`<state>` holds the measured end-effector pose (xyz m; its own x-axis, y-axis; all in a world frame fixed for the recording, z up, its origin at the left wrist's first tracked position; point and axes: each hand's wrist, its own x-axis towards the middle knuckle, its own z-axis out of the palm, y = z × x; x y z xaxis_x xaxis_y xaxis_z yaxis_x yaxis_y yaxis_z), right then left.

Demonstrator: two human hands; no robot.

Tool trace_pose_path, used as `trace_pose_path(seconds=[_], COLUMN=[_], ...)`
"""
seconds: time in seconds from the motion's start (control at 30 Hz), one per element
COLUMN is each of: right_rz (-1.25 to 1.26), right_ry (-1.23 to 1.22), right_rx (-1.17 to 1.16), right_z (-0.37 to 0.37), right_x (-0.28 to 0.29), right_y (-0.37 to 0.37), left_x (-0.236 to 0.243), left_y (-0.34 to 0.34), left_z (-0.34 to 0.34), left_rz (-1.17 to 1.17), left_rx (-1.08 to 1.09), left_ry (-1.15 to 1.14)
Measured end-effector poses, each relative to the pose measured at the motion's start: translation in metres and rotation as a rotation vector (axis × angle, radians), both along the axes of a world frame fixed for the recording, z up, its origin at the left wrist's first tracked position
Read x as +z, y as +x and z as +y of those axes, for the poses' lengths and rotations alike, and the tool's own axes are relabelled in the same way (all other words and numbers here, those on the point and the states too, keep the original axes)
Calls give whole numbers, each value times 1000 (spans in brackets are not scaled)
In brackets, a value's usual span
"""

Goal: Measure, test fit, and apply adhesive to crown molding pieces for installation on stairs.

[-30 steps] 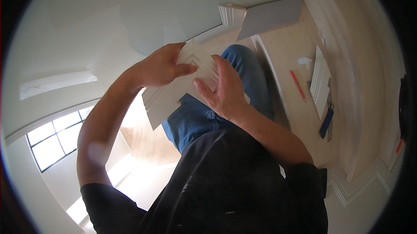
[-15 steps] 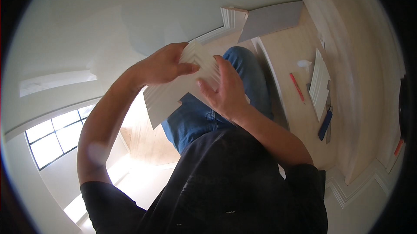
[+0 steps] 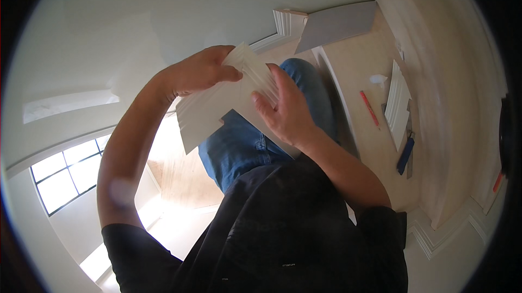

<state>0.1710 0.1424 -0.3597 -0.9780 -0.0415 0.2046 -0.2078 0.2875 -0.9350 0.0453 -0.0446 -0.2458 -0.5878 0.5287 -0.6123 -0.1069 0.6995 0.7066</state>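
Note:
Above my lap I hold white grooved skirting board [image 3: 204,116], two lengths meeting at an angled corner with a notch at its inner edge. My left hand [image 3: 198,73] is closed on the upper left side near the corner, thumb lying across the front face and fingers hidden behind. With my right hand [image 3: 288,110] I grip the other length along its right edge, the thumb on the front and the rest of the fingers mostly out of sight behind. One length slopes down to the left, the other down to the right towards my belly.
On the wooden step to my right lie a red pencil [image 3: 370,108], a blue-handled knife [image 3: 405,156], a metal ruler [image 3: 410,169] and a pointed white moulding offcut [image 3: 398,105]. A grey panel [image 3: 337,26] leans at the wall ahead. A paned window [image 3: 68,176] is at left.
Both hands have lifted the skirting board slightly up and tilted it, so more of its flat face and its lower right end show. The grip is the same.

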Motion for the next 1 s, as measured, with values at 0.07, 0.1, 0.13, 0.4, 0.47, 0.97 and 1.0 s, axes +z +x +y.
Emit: trace_pose_path(seconds=[0.07,0.1,0.13,0.4,0.47,0.97,1.0], right_rz=[-4,-10,-10,-71,-55,-25,-17], right_ry=[4,5,4,-11,-3,-27,-20], right_rx=[3,8,10,20,10,-3,-6], right_z=[0,0,0,11,11,9,9], right_x=[1,1,2,5,1,4,4], right_y=[2,2,2,4,5,8,8], left_x=[0,0,0,8,4,-2,-3], left_y=[1,1,1,0,1,15,16], left_z=[-1,-1,-1,-1,-4,-11,-9], left_rz=[-9,2,12,263,284,292,287], left_rx=[19,4,-11,-105,-98,6,20], left_ry=[21,8,-5,-141,-155,-149,-144])
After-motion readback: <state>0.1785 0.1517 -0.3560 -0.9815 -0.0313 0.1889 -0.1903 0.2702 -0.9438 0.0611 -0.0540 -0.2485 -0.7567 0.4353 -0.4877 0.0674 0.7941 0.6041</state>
